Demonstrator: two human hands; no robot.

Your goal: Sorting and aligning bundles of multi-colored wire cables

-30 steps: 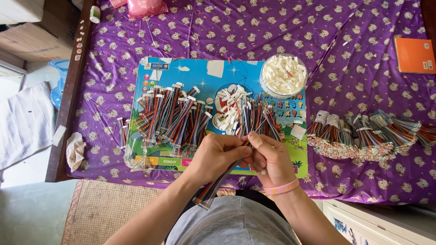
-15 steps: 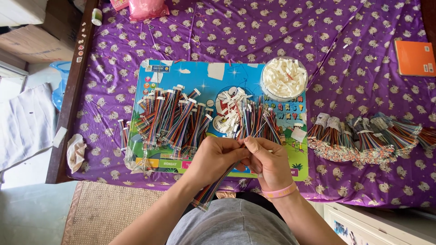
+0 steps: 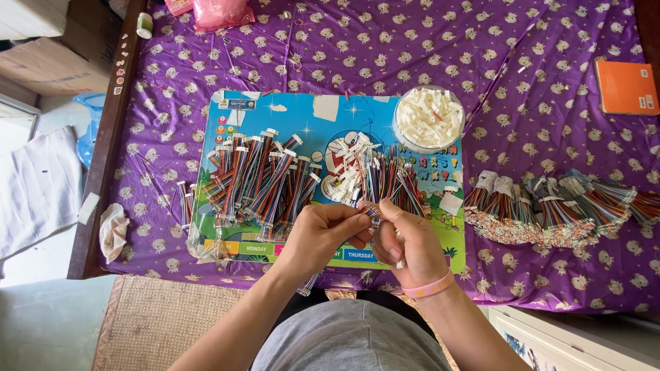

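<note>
My left hand (image 3: 320, 237) and my right hand (image 3: 409, 244) meet over the front edge of a blue picture board (image 3: 289, 113). Between their fingertips they pinch a short multicoloured ribbon cable (image 3: 371, 209) with a small white connector. The cable's tail (image 3: 309, 283) hangs down below my left wrist. A pink band circles my right wrist. Just beyond my hands lies a loose pile of cables with white connectors (image 3: 375, 175). A larger stack of ribbon cables (image 3: 258, 178) lies on the board's left half.
A clear round tub of white connectors (image 3: 430, 117) stands at the board's far right. Bundled cables (image 3: 550, 206) lie to the right on the purple patterned cloth (image 3: 536, 82). An orange booklet (image 3: 625, 86) lies far right, a pink bag (image 3: 220, 12) at the far edge.
Both hands stay together at the board's front edge, with only small finger shifts on the cable. Nothing else has moved.
</note>
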